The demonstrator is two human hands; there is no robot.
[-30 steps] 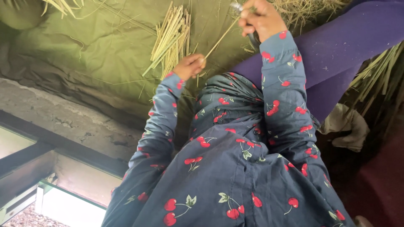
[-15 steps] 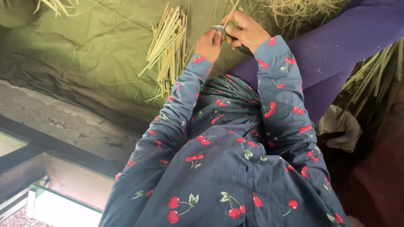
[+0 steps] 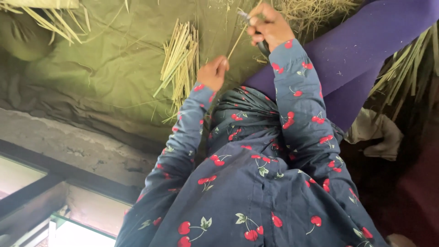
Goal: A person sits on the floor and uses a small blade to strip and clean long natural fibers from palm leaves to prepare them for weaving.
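My right hand (image 3: 270, 25) is raised near the top of the view, closed around what looks like small scissors (image 3: 247, 17) with a dark handle. A single straw stalk (image 3: 235, 42) runs from that hand down to my left hand (image 3: 212, 73), which pinches its lower end. Just left of my left hand, a bundle of cut straw pieces (image 3: 180, 64) lies on the olive-green cloth (image 3: 109, 68). Both arms are in navy sleeves with a red cherry print. A leg in purple fabric (image 3: 366, 50) stretches to the right under my right arm.
Loose straw (image 3: 315, 9) is heaped at the top, and more stalks (image 3: 402, 68) lie along the right. A crumpled pale rag (image 3: 375, 132) sits right of my body. At lower left are a concrete ledge (image 3: 59, 142) and a dark frame (image 3: 32, 196).
My hands came together at the stalk half a second ago. Now they are apart again: the left has dropped lower with the stalk's end and the right has lifted.
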